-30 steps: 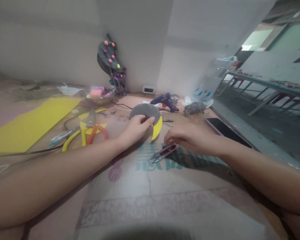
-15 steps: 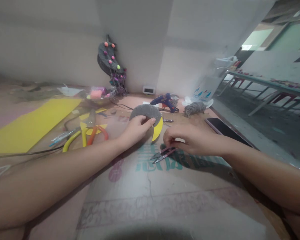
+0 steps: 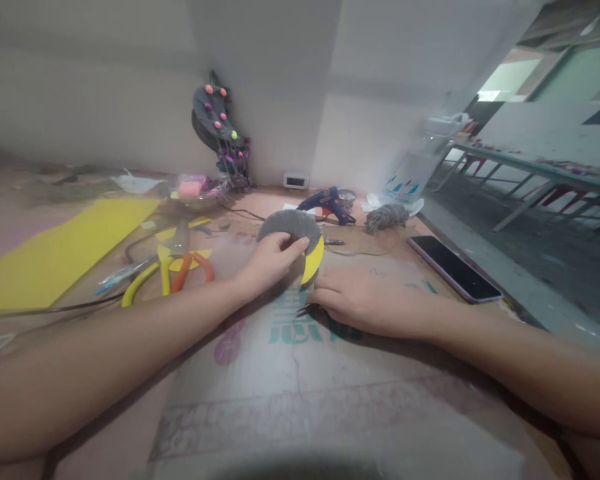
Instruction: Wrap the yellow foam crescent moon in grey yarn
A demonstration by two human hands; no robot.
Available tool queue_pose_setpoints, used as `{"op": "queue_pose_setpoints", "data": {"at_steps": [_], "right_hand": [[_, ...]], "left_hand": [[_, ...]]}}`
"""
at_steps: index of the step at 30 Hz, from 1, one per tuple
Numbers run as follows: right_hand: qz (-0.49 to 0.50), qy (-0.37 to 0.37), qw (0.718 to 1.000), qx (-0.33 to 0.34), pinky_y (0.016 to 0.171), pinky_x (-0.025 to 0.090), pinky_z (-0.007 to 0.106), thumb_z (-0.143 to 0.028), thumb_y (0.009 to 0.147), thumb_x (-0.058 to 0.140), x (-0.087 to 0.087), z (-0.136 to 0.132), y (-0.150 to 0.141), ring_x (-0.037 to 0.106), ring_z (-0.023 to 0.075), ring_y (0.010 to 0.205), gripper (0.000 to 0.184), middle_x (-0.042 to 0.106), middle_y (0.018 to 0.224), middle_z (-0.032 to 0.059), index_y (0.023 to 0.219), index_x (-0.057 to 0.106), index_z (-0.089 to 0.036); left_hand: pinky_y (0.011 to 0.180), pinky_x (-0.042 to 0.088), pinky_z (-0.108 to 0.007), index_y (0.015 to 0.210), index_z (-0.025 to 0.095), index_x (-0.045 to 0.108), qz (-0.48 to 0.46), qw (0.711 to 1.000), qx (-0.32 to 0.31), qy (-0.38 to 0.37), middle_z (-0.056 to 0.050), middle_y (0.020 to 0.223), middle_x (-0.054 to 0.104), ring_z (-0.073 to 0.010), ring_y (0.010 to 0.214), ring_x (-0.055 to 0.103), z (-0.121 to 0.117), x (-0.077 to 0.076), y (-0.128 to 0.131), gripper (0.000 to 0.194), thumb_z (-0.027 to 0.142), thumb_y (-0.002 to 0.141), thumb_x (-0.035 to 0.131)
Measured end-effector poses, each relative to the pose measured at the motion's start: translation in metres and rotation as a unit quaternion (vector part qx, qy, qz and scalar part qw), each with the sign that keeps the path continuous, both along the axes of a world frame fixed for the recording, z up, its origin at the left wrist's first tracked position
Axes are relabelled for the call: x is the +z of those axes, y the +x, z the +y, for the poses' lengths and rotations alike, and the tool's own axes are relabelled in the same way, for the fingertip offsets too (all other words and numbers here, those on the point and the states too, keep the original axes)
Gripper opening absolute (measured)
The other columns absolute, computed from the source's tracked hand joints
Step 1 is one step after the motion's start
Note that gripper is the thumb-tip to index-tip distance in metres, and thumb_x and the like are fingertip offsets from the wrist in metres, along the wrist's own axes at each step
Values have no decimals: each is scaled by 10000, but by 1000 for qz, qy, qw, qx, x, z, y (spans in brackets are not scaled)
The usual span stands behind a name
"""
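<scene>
The left hand (image 3: 275, 259) is gripping a gray-and-yellow crescent (image 3: 291, 223); nearer, at right, the right hand (image 3: 353, 299) is clasping snips (image 3: 305, 309).

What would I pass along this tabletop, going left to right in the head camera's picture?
Yellow sheet → yellow tool handles → orange tool handles → grey crescent with a yellow tip, held in the left hand → grey yarn → phone.

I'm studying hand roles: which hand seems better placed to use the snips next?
Probably the right hand: it covers most of the snips, whose points show near the yellow end of the crescent. The left hand is occupied holding the crescent. The right's grip is hidden.
</scene>
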State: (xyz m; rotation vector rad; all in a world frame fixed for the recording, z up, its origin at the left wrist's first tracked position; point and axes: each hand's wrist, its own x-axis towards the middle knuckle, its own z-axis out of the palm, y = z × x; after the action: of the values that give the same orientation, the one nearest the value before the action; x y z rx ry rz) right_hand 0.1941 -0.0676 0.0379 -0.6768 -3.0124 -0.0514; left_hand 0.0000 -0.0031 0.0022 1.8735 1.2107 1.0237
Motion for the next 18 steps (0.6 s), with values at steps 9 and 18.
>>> {"op": "queue_pose_setpoints", "data": {"at_steps": [9, 18], "right_hand": [[292, 143, 940, -101, 836, 511, 352, -310, 1047, 341, 1, 27, 28, 656, 214, 948, 350, 715, 1052, 102, 1176, 637, -174], [228, 191, 936, -191, 789, 529, 383, -282, 995, 461, -18, 47, 36, 670, 256, 930, 304, 725, 1058, 138, 1208, 621, -136]], "left_hand": [[587, 332, -294, 672, 206, 462, 15, 999, -3, 47, 18, 652, 499, -157, 651, 489, 2, -9, 0, 341, 434, 924, 491], [604, 315, -299, 644, 208, 422, 21, 998, -8, 54, 18, 656, 482, -154, 655, 461, -2, -3, 2, 348, 382, 938, 490]]}}
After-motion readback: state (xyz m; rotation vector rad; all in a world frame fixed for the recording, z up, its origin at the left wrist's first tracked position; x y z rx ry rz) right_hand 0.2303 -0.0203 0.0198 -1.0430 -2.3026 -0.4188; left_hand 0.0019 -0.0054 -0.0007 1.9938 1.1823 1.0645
